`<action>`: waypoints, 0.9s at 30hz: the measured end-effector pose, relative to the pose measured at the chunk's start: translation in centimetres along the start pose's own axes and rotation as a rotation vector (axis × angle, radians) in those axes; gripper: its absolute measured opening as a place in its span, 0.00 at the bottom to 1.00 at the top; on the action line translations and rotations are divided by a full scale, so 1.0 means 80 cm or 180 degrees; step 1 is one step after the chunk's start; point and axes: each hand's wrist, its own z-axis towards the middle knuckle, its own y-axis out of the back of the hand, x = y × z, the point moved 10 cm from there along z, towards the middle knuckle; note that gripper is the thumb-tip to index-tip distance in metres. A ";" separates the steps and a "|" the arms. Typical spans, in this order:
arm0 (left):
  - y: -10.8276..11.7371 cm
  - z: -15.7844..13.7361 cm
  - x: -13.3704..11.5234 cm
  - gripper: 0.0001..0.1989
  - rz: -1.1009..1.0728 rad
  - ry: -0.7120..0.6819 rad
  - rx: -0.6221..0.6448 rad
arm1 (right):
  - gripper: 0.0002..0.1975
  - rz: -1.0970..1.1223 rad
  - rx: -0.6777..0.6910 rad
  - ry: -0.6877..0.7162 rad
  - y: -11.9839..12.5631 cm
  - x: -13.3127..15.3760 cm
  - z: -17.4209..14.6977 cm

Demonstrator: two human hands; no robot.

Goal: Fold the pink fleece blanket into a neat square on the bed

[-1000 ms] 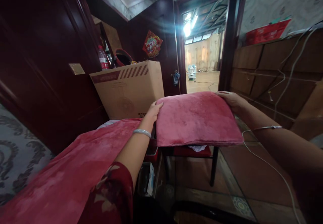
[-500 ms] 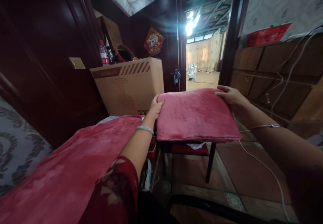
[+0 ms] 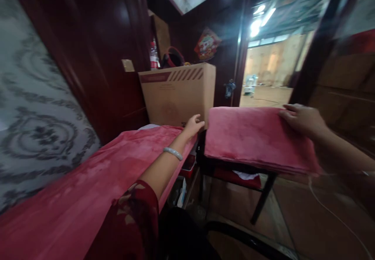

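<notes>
Cardboard box at the back; left hand loosely spread, right hand pinching the folded cloth by a corner!

"Where does the folded cloth lie?"

"On the stool, reaching past its right leg. The right hand is at the cloth's far right corner; the left hand is just beside its left edge, apart from it."

"And left of the stool?"

"The spread cloth. Past its far edge stands the box. A bottle shows above the box's left end; on it or behind it, I can't tell."

"Behind the stool?"

"A doorway, with a fan on the floor beyond, well apart from everything here."
</notes>
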 end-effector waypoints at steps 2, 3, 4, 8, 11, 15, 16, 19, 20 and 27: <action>0.032 -0.038 0.023 0.30 0.0396 -0.0016 -0.0041 | 0.30 0.0112 -0.0290 -0.0004 0.014 0.046 -0.010; 0.050 -0.062 0.038 0.29 0.0586 0.0005 -0.0059 | 0.27 0.0348 -0.0347 0.0189 0.018 0.084 -0.020; 0.069 -0.090 0.054 0.28 0.0785 0.0051 -0.0075 | 0.24 0.0664 -0.0403 0.0368 0.022 0.124 -0.032; 0.154 -0.230 0.120 0.29 0.1786 0.0491 -0.0175 | 0.19 0.1982 0.0681 0.1596 -0.032 0.317 -0.120; 0.225 -0.348 0.159 0.30 0.2225 0.0975 -0.0381 | 0.23 0.2491 0.1630 0.2300 -0.107 0.434 -0.203; 0.315 -0.506 0.195 0.32 0.3140 0.1962 -0.0614 | 0.29 0.2770 0.2458 0.2540 -0.209 0.549 -0.274; 0.334 -0.542 0.201 0.32 0.3383 0.2217 -0.0671 | 0.30 0.2797 0.2577 0.2563 -0.229 0.577 -0.285; 0.369 -0.628 0.214 0.32 0.3698 0.2765 -0.0911 | 0.32 0.2691 0.2816 0.2644 -0.275 0.654 -0.313; 0.374 -0.646 0.218 0.32 0.3728 0.2863 -0.0988 | 0.32 0.2583 0.2883 0.2680 -0.288 0.675 -0.322; 0.365 -0.678 0.234 0.32 0.3591 0.2943 -0.1203 | 0.31 0.2011 0.2851 0.2748 -0.365 0.707 -0.382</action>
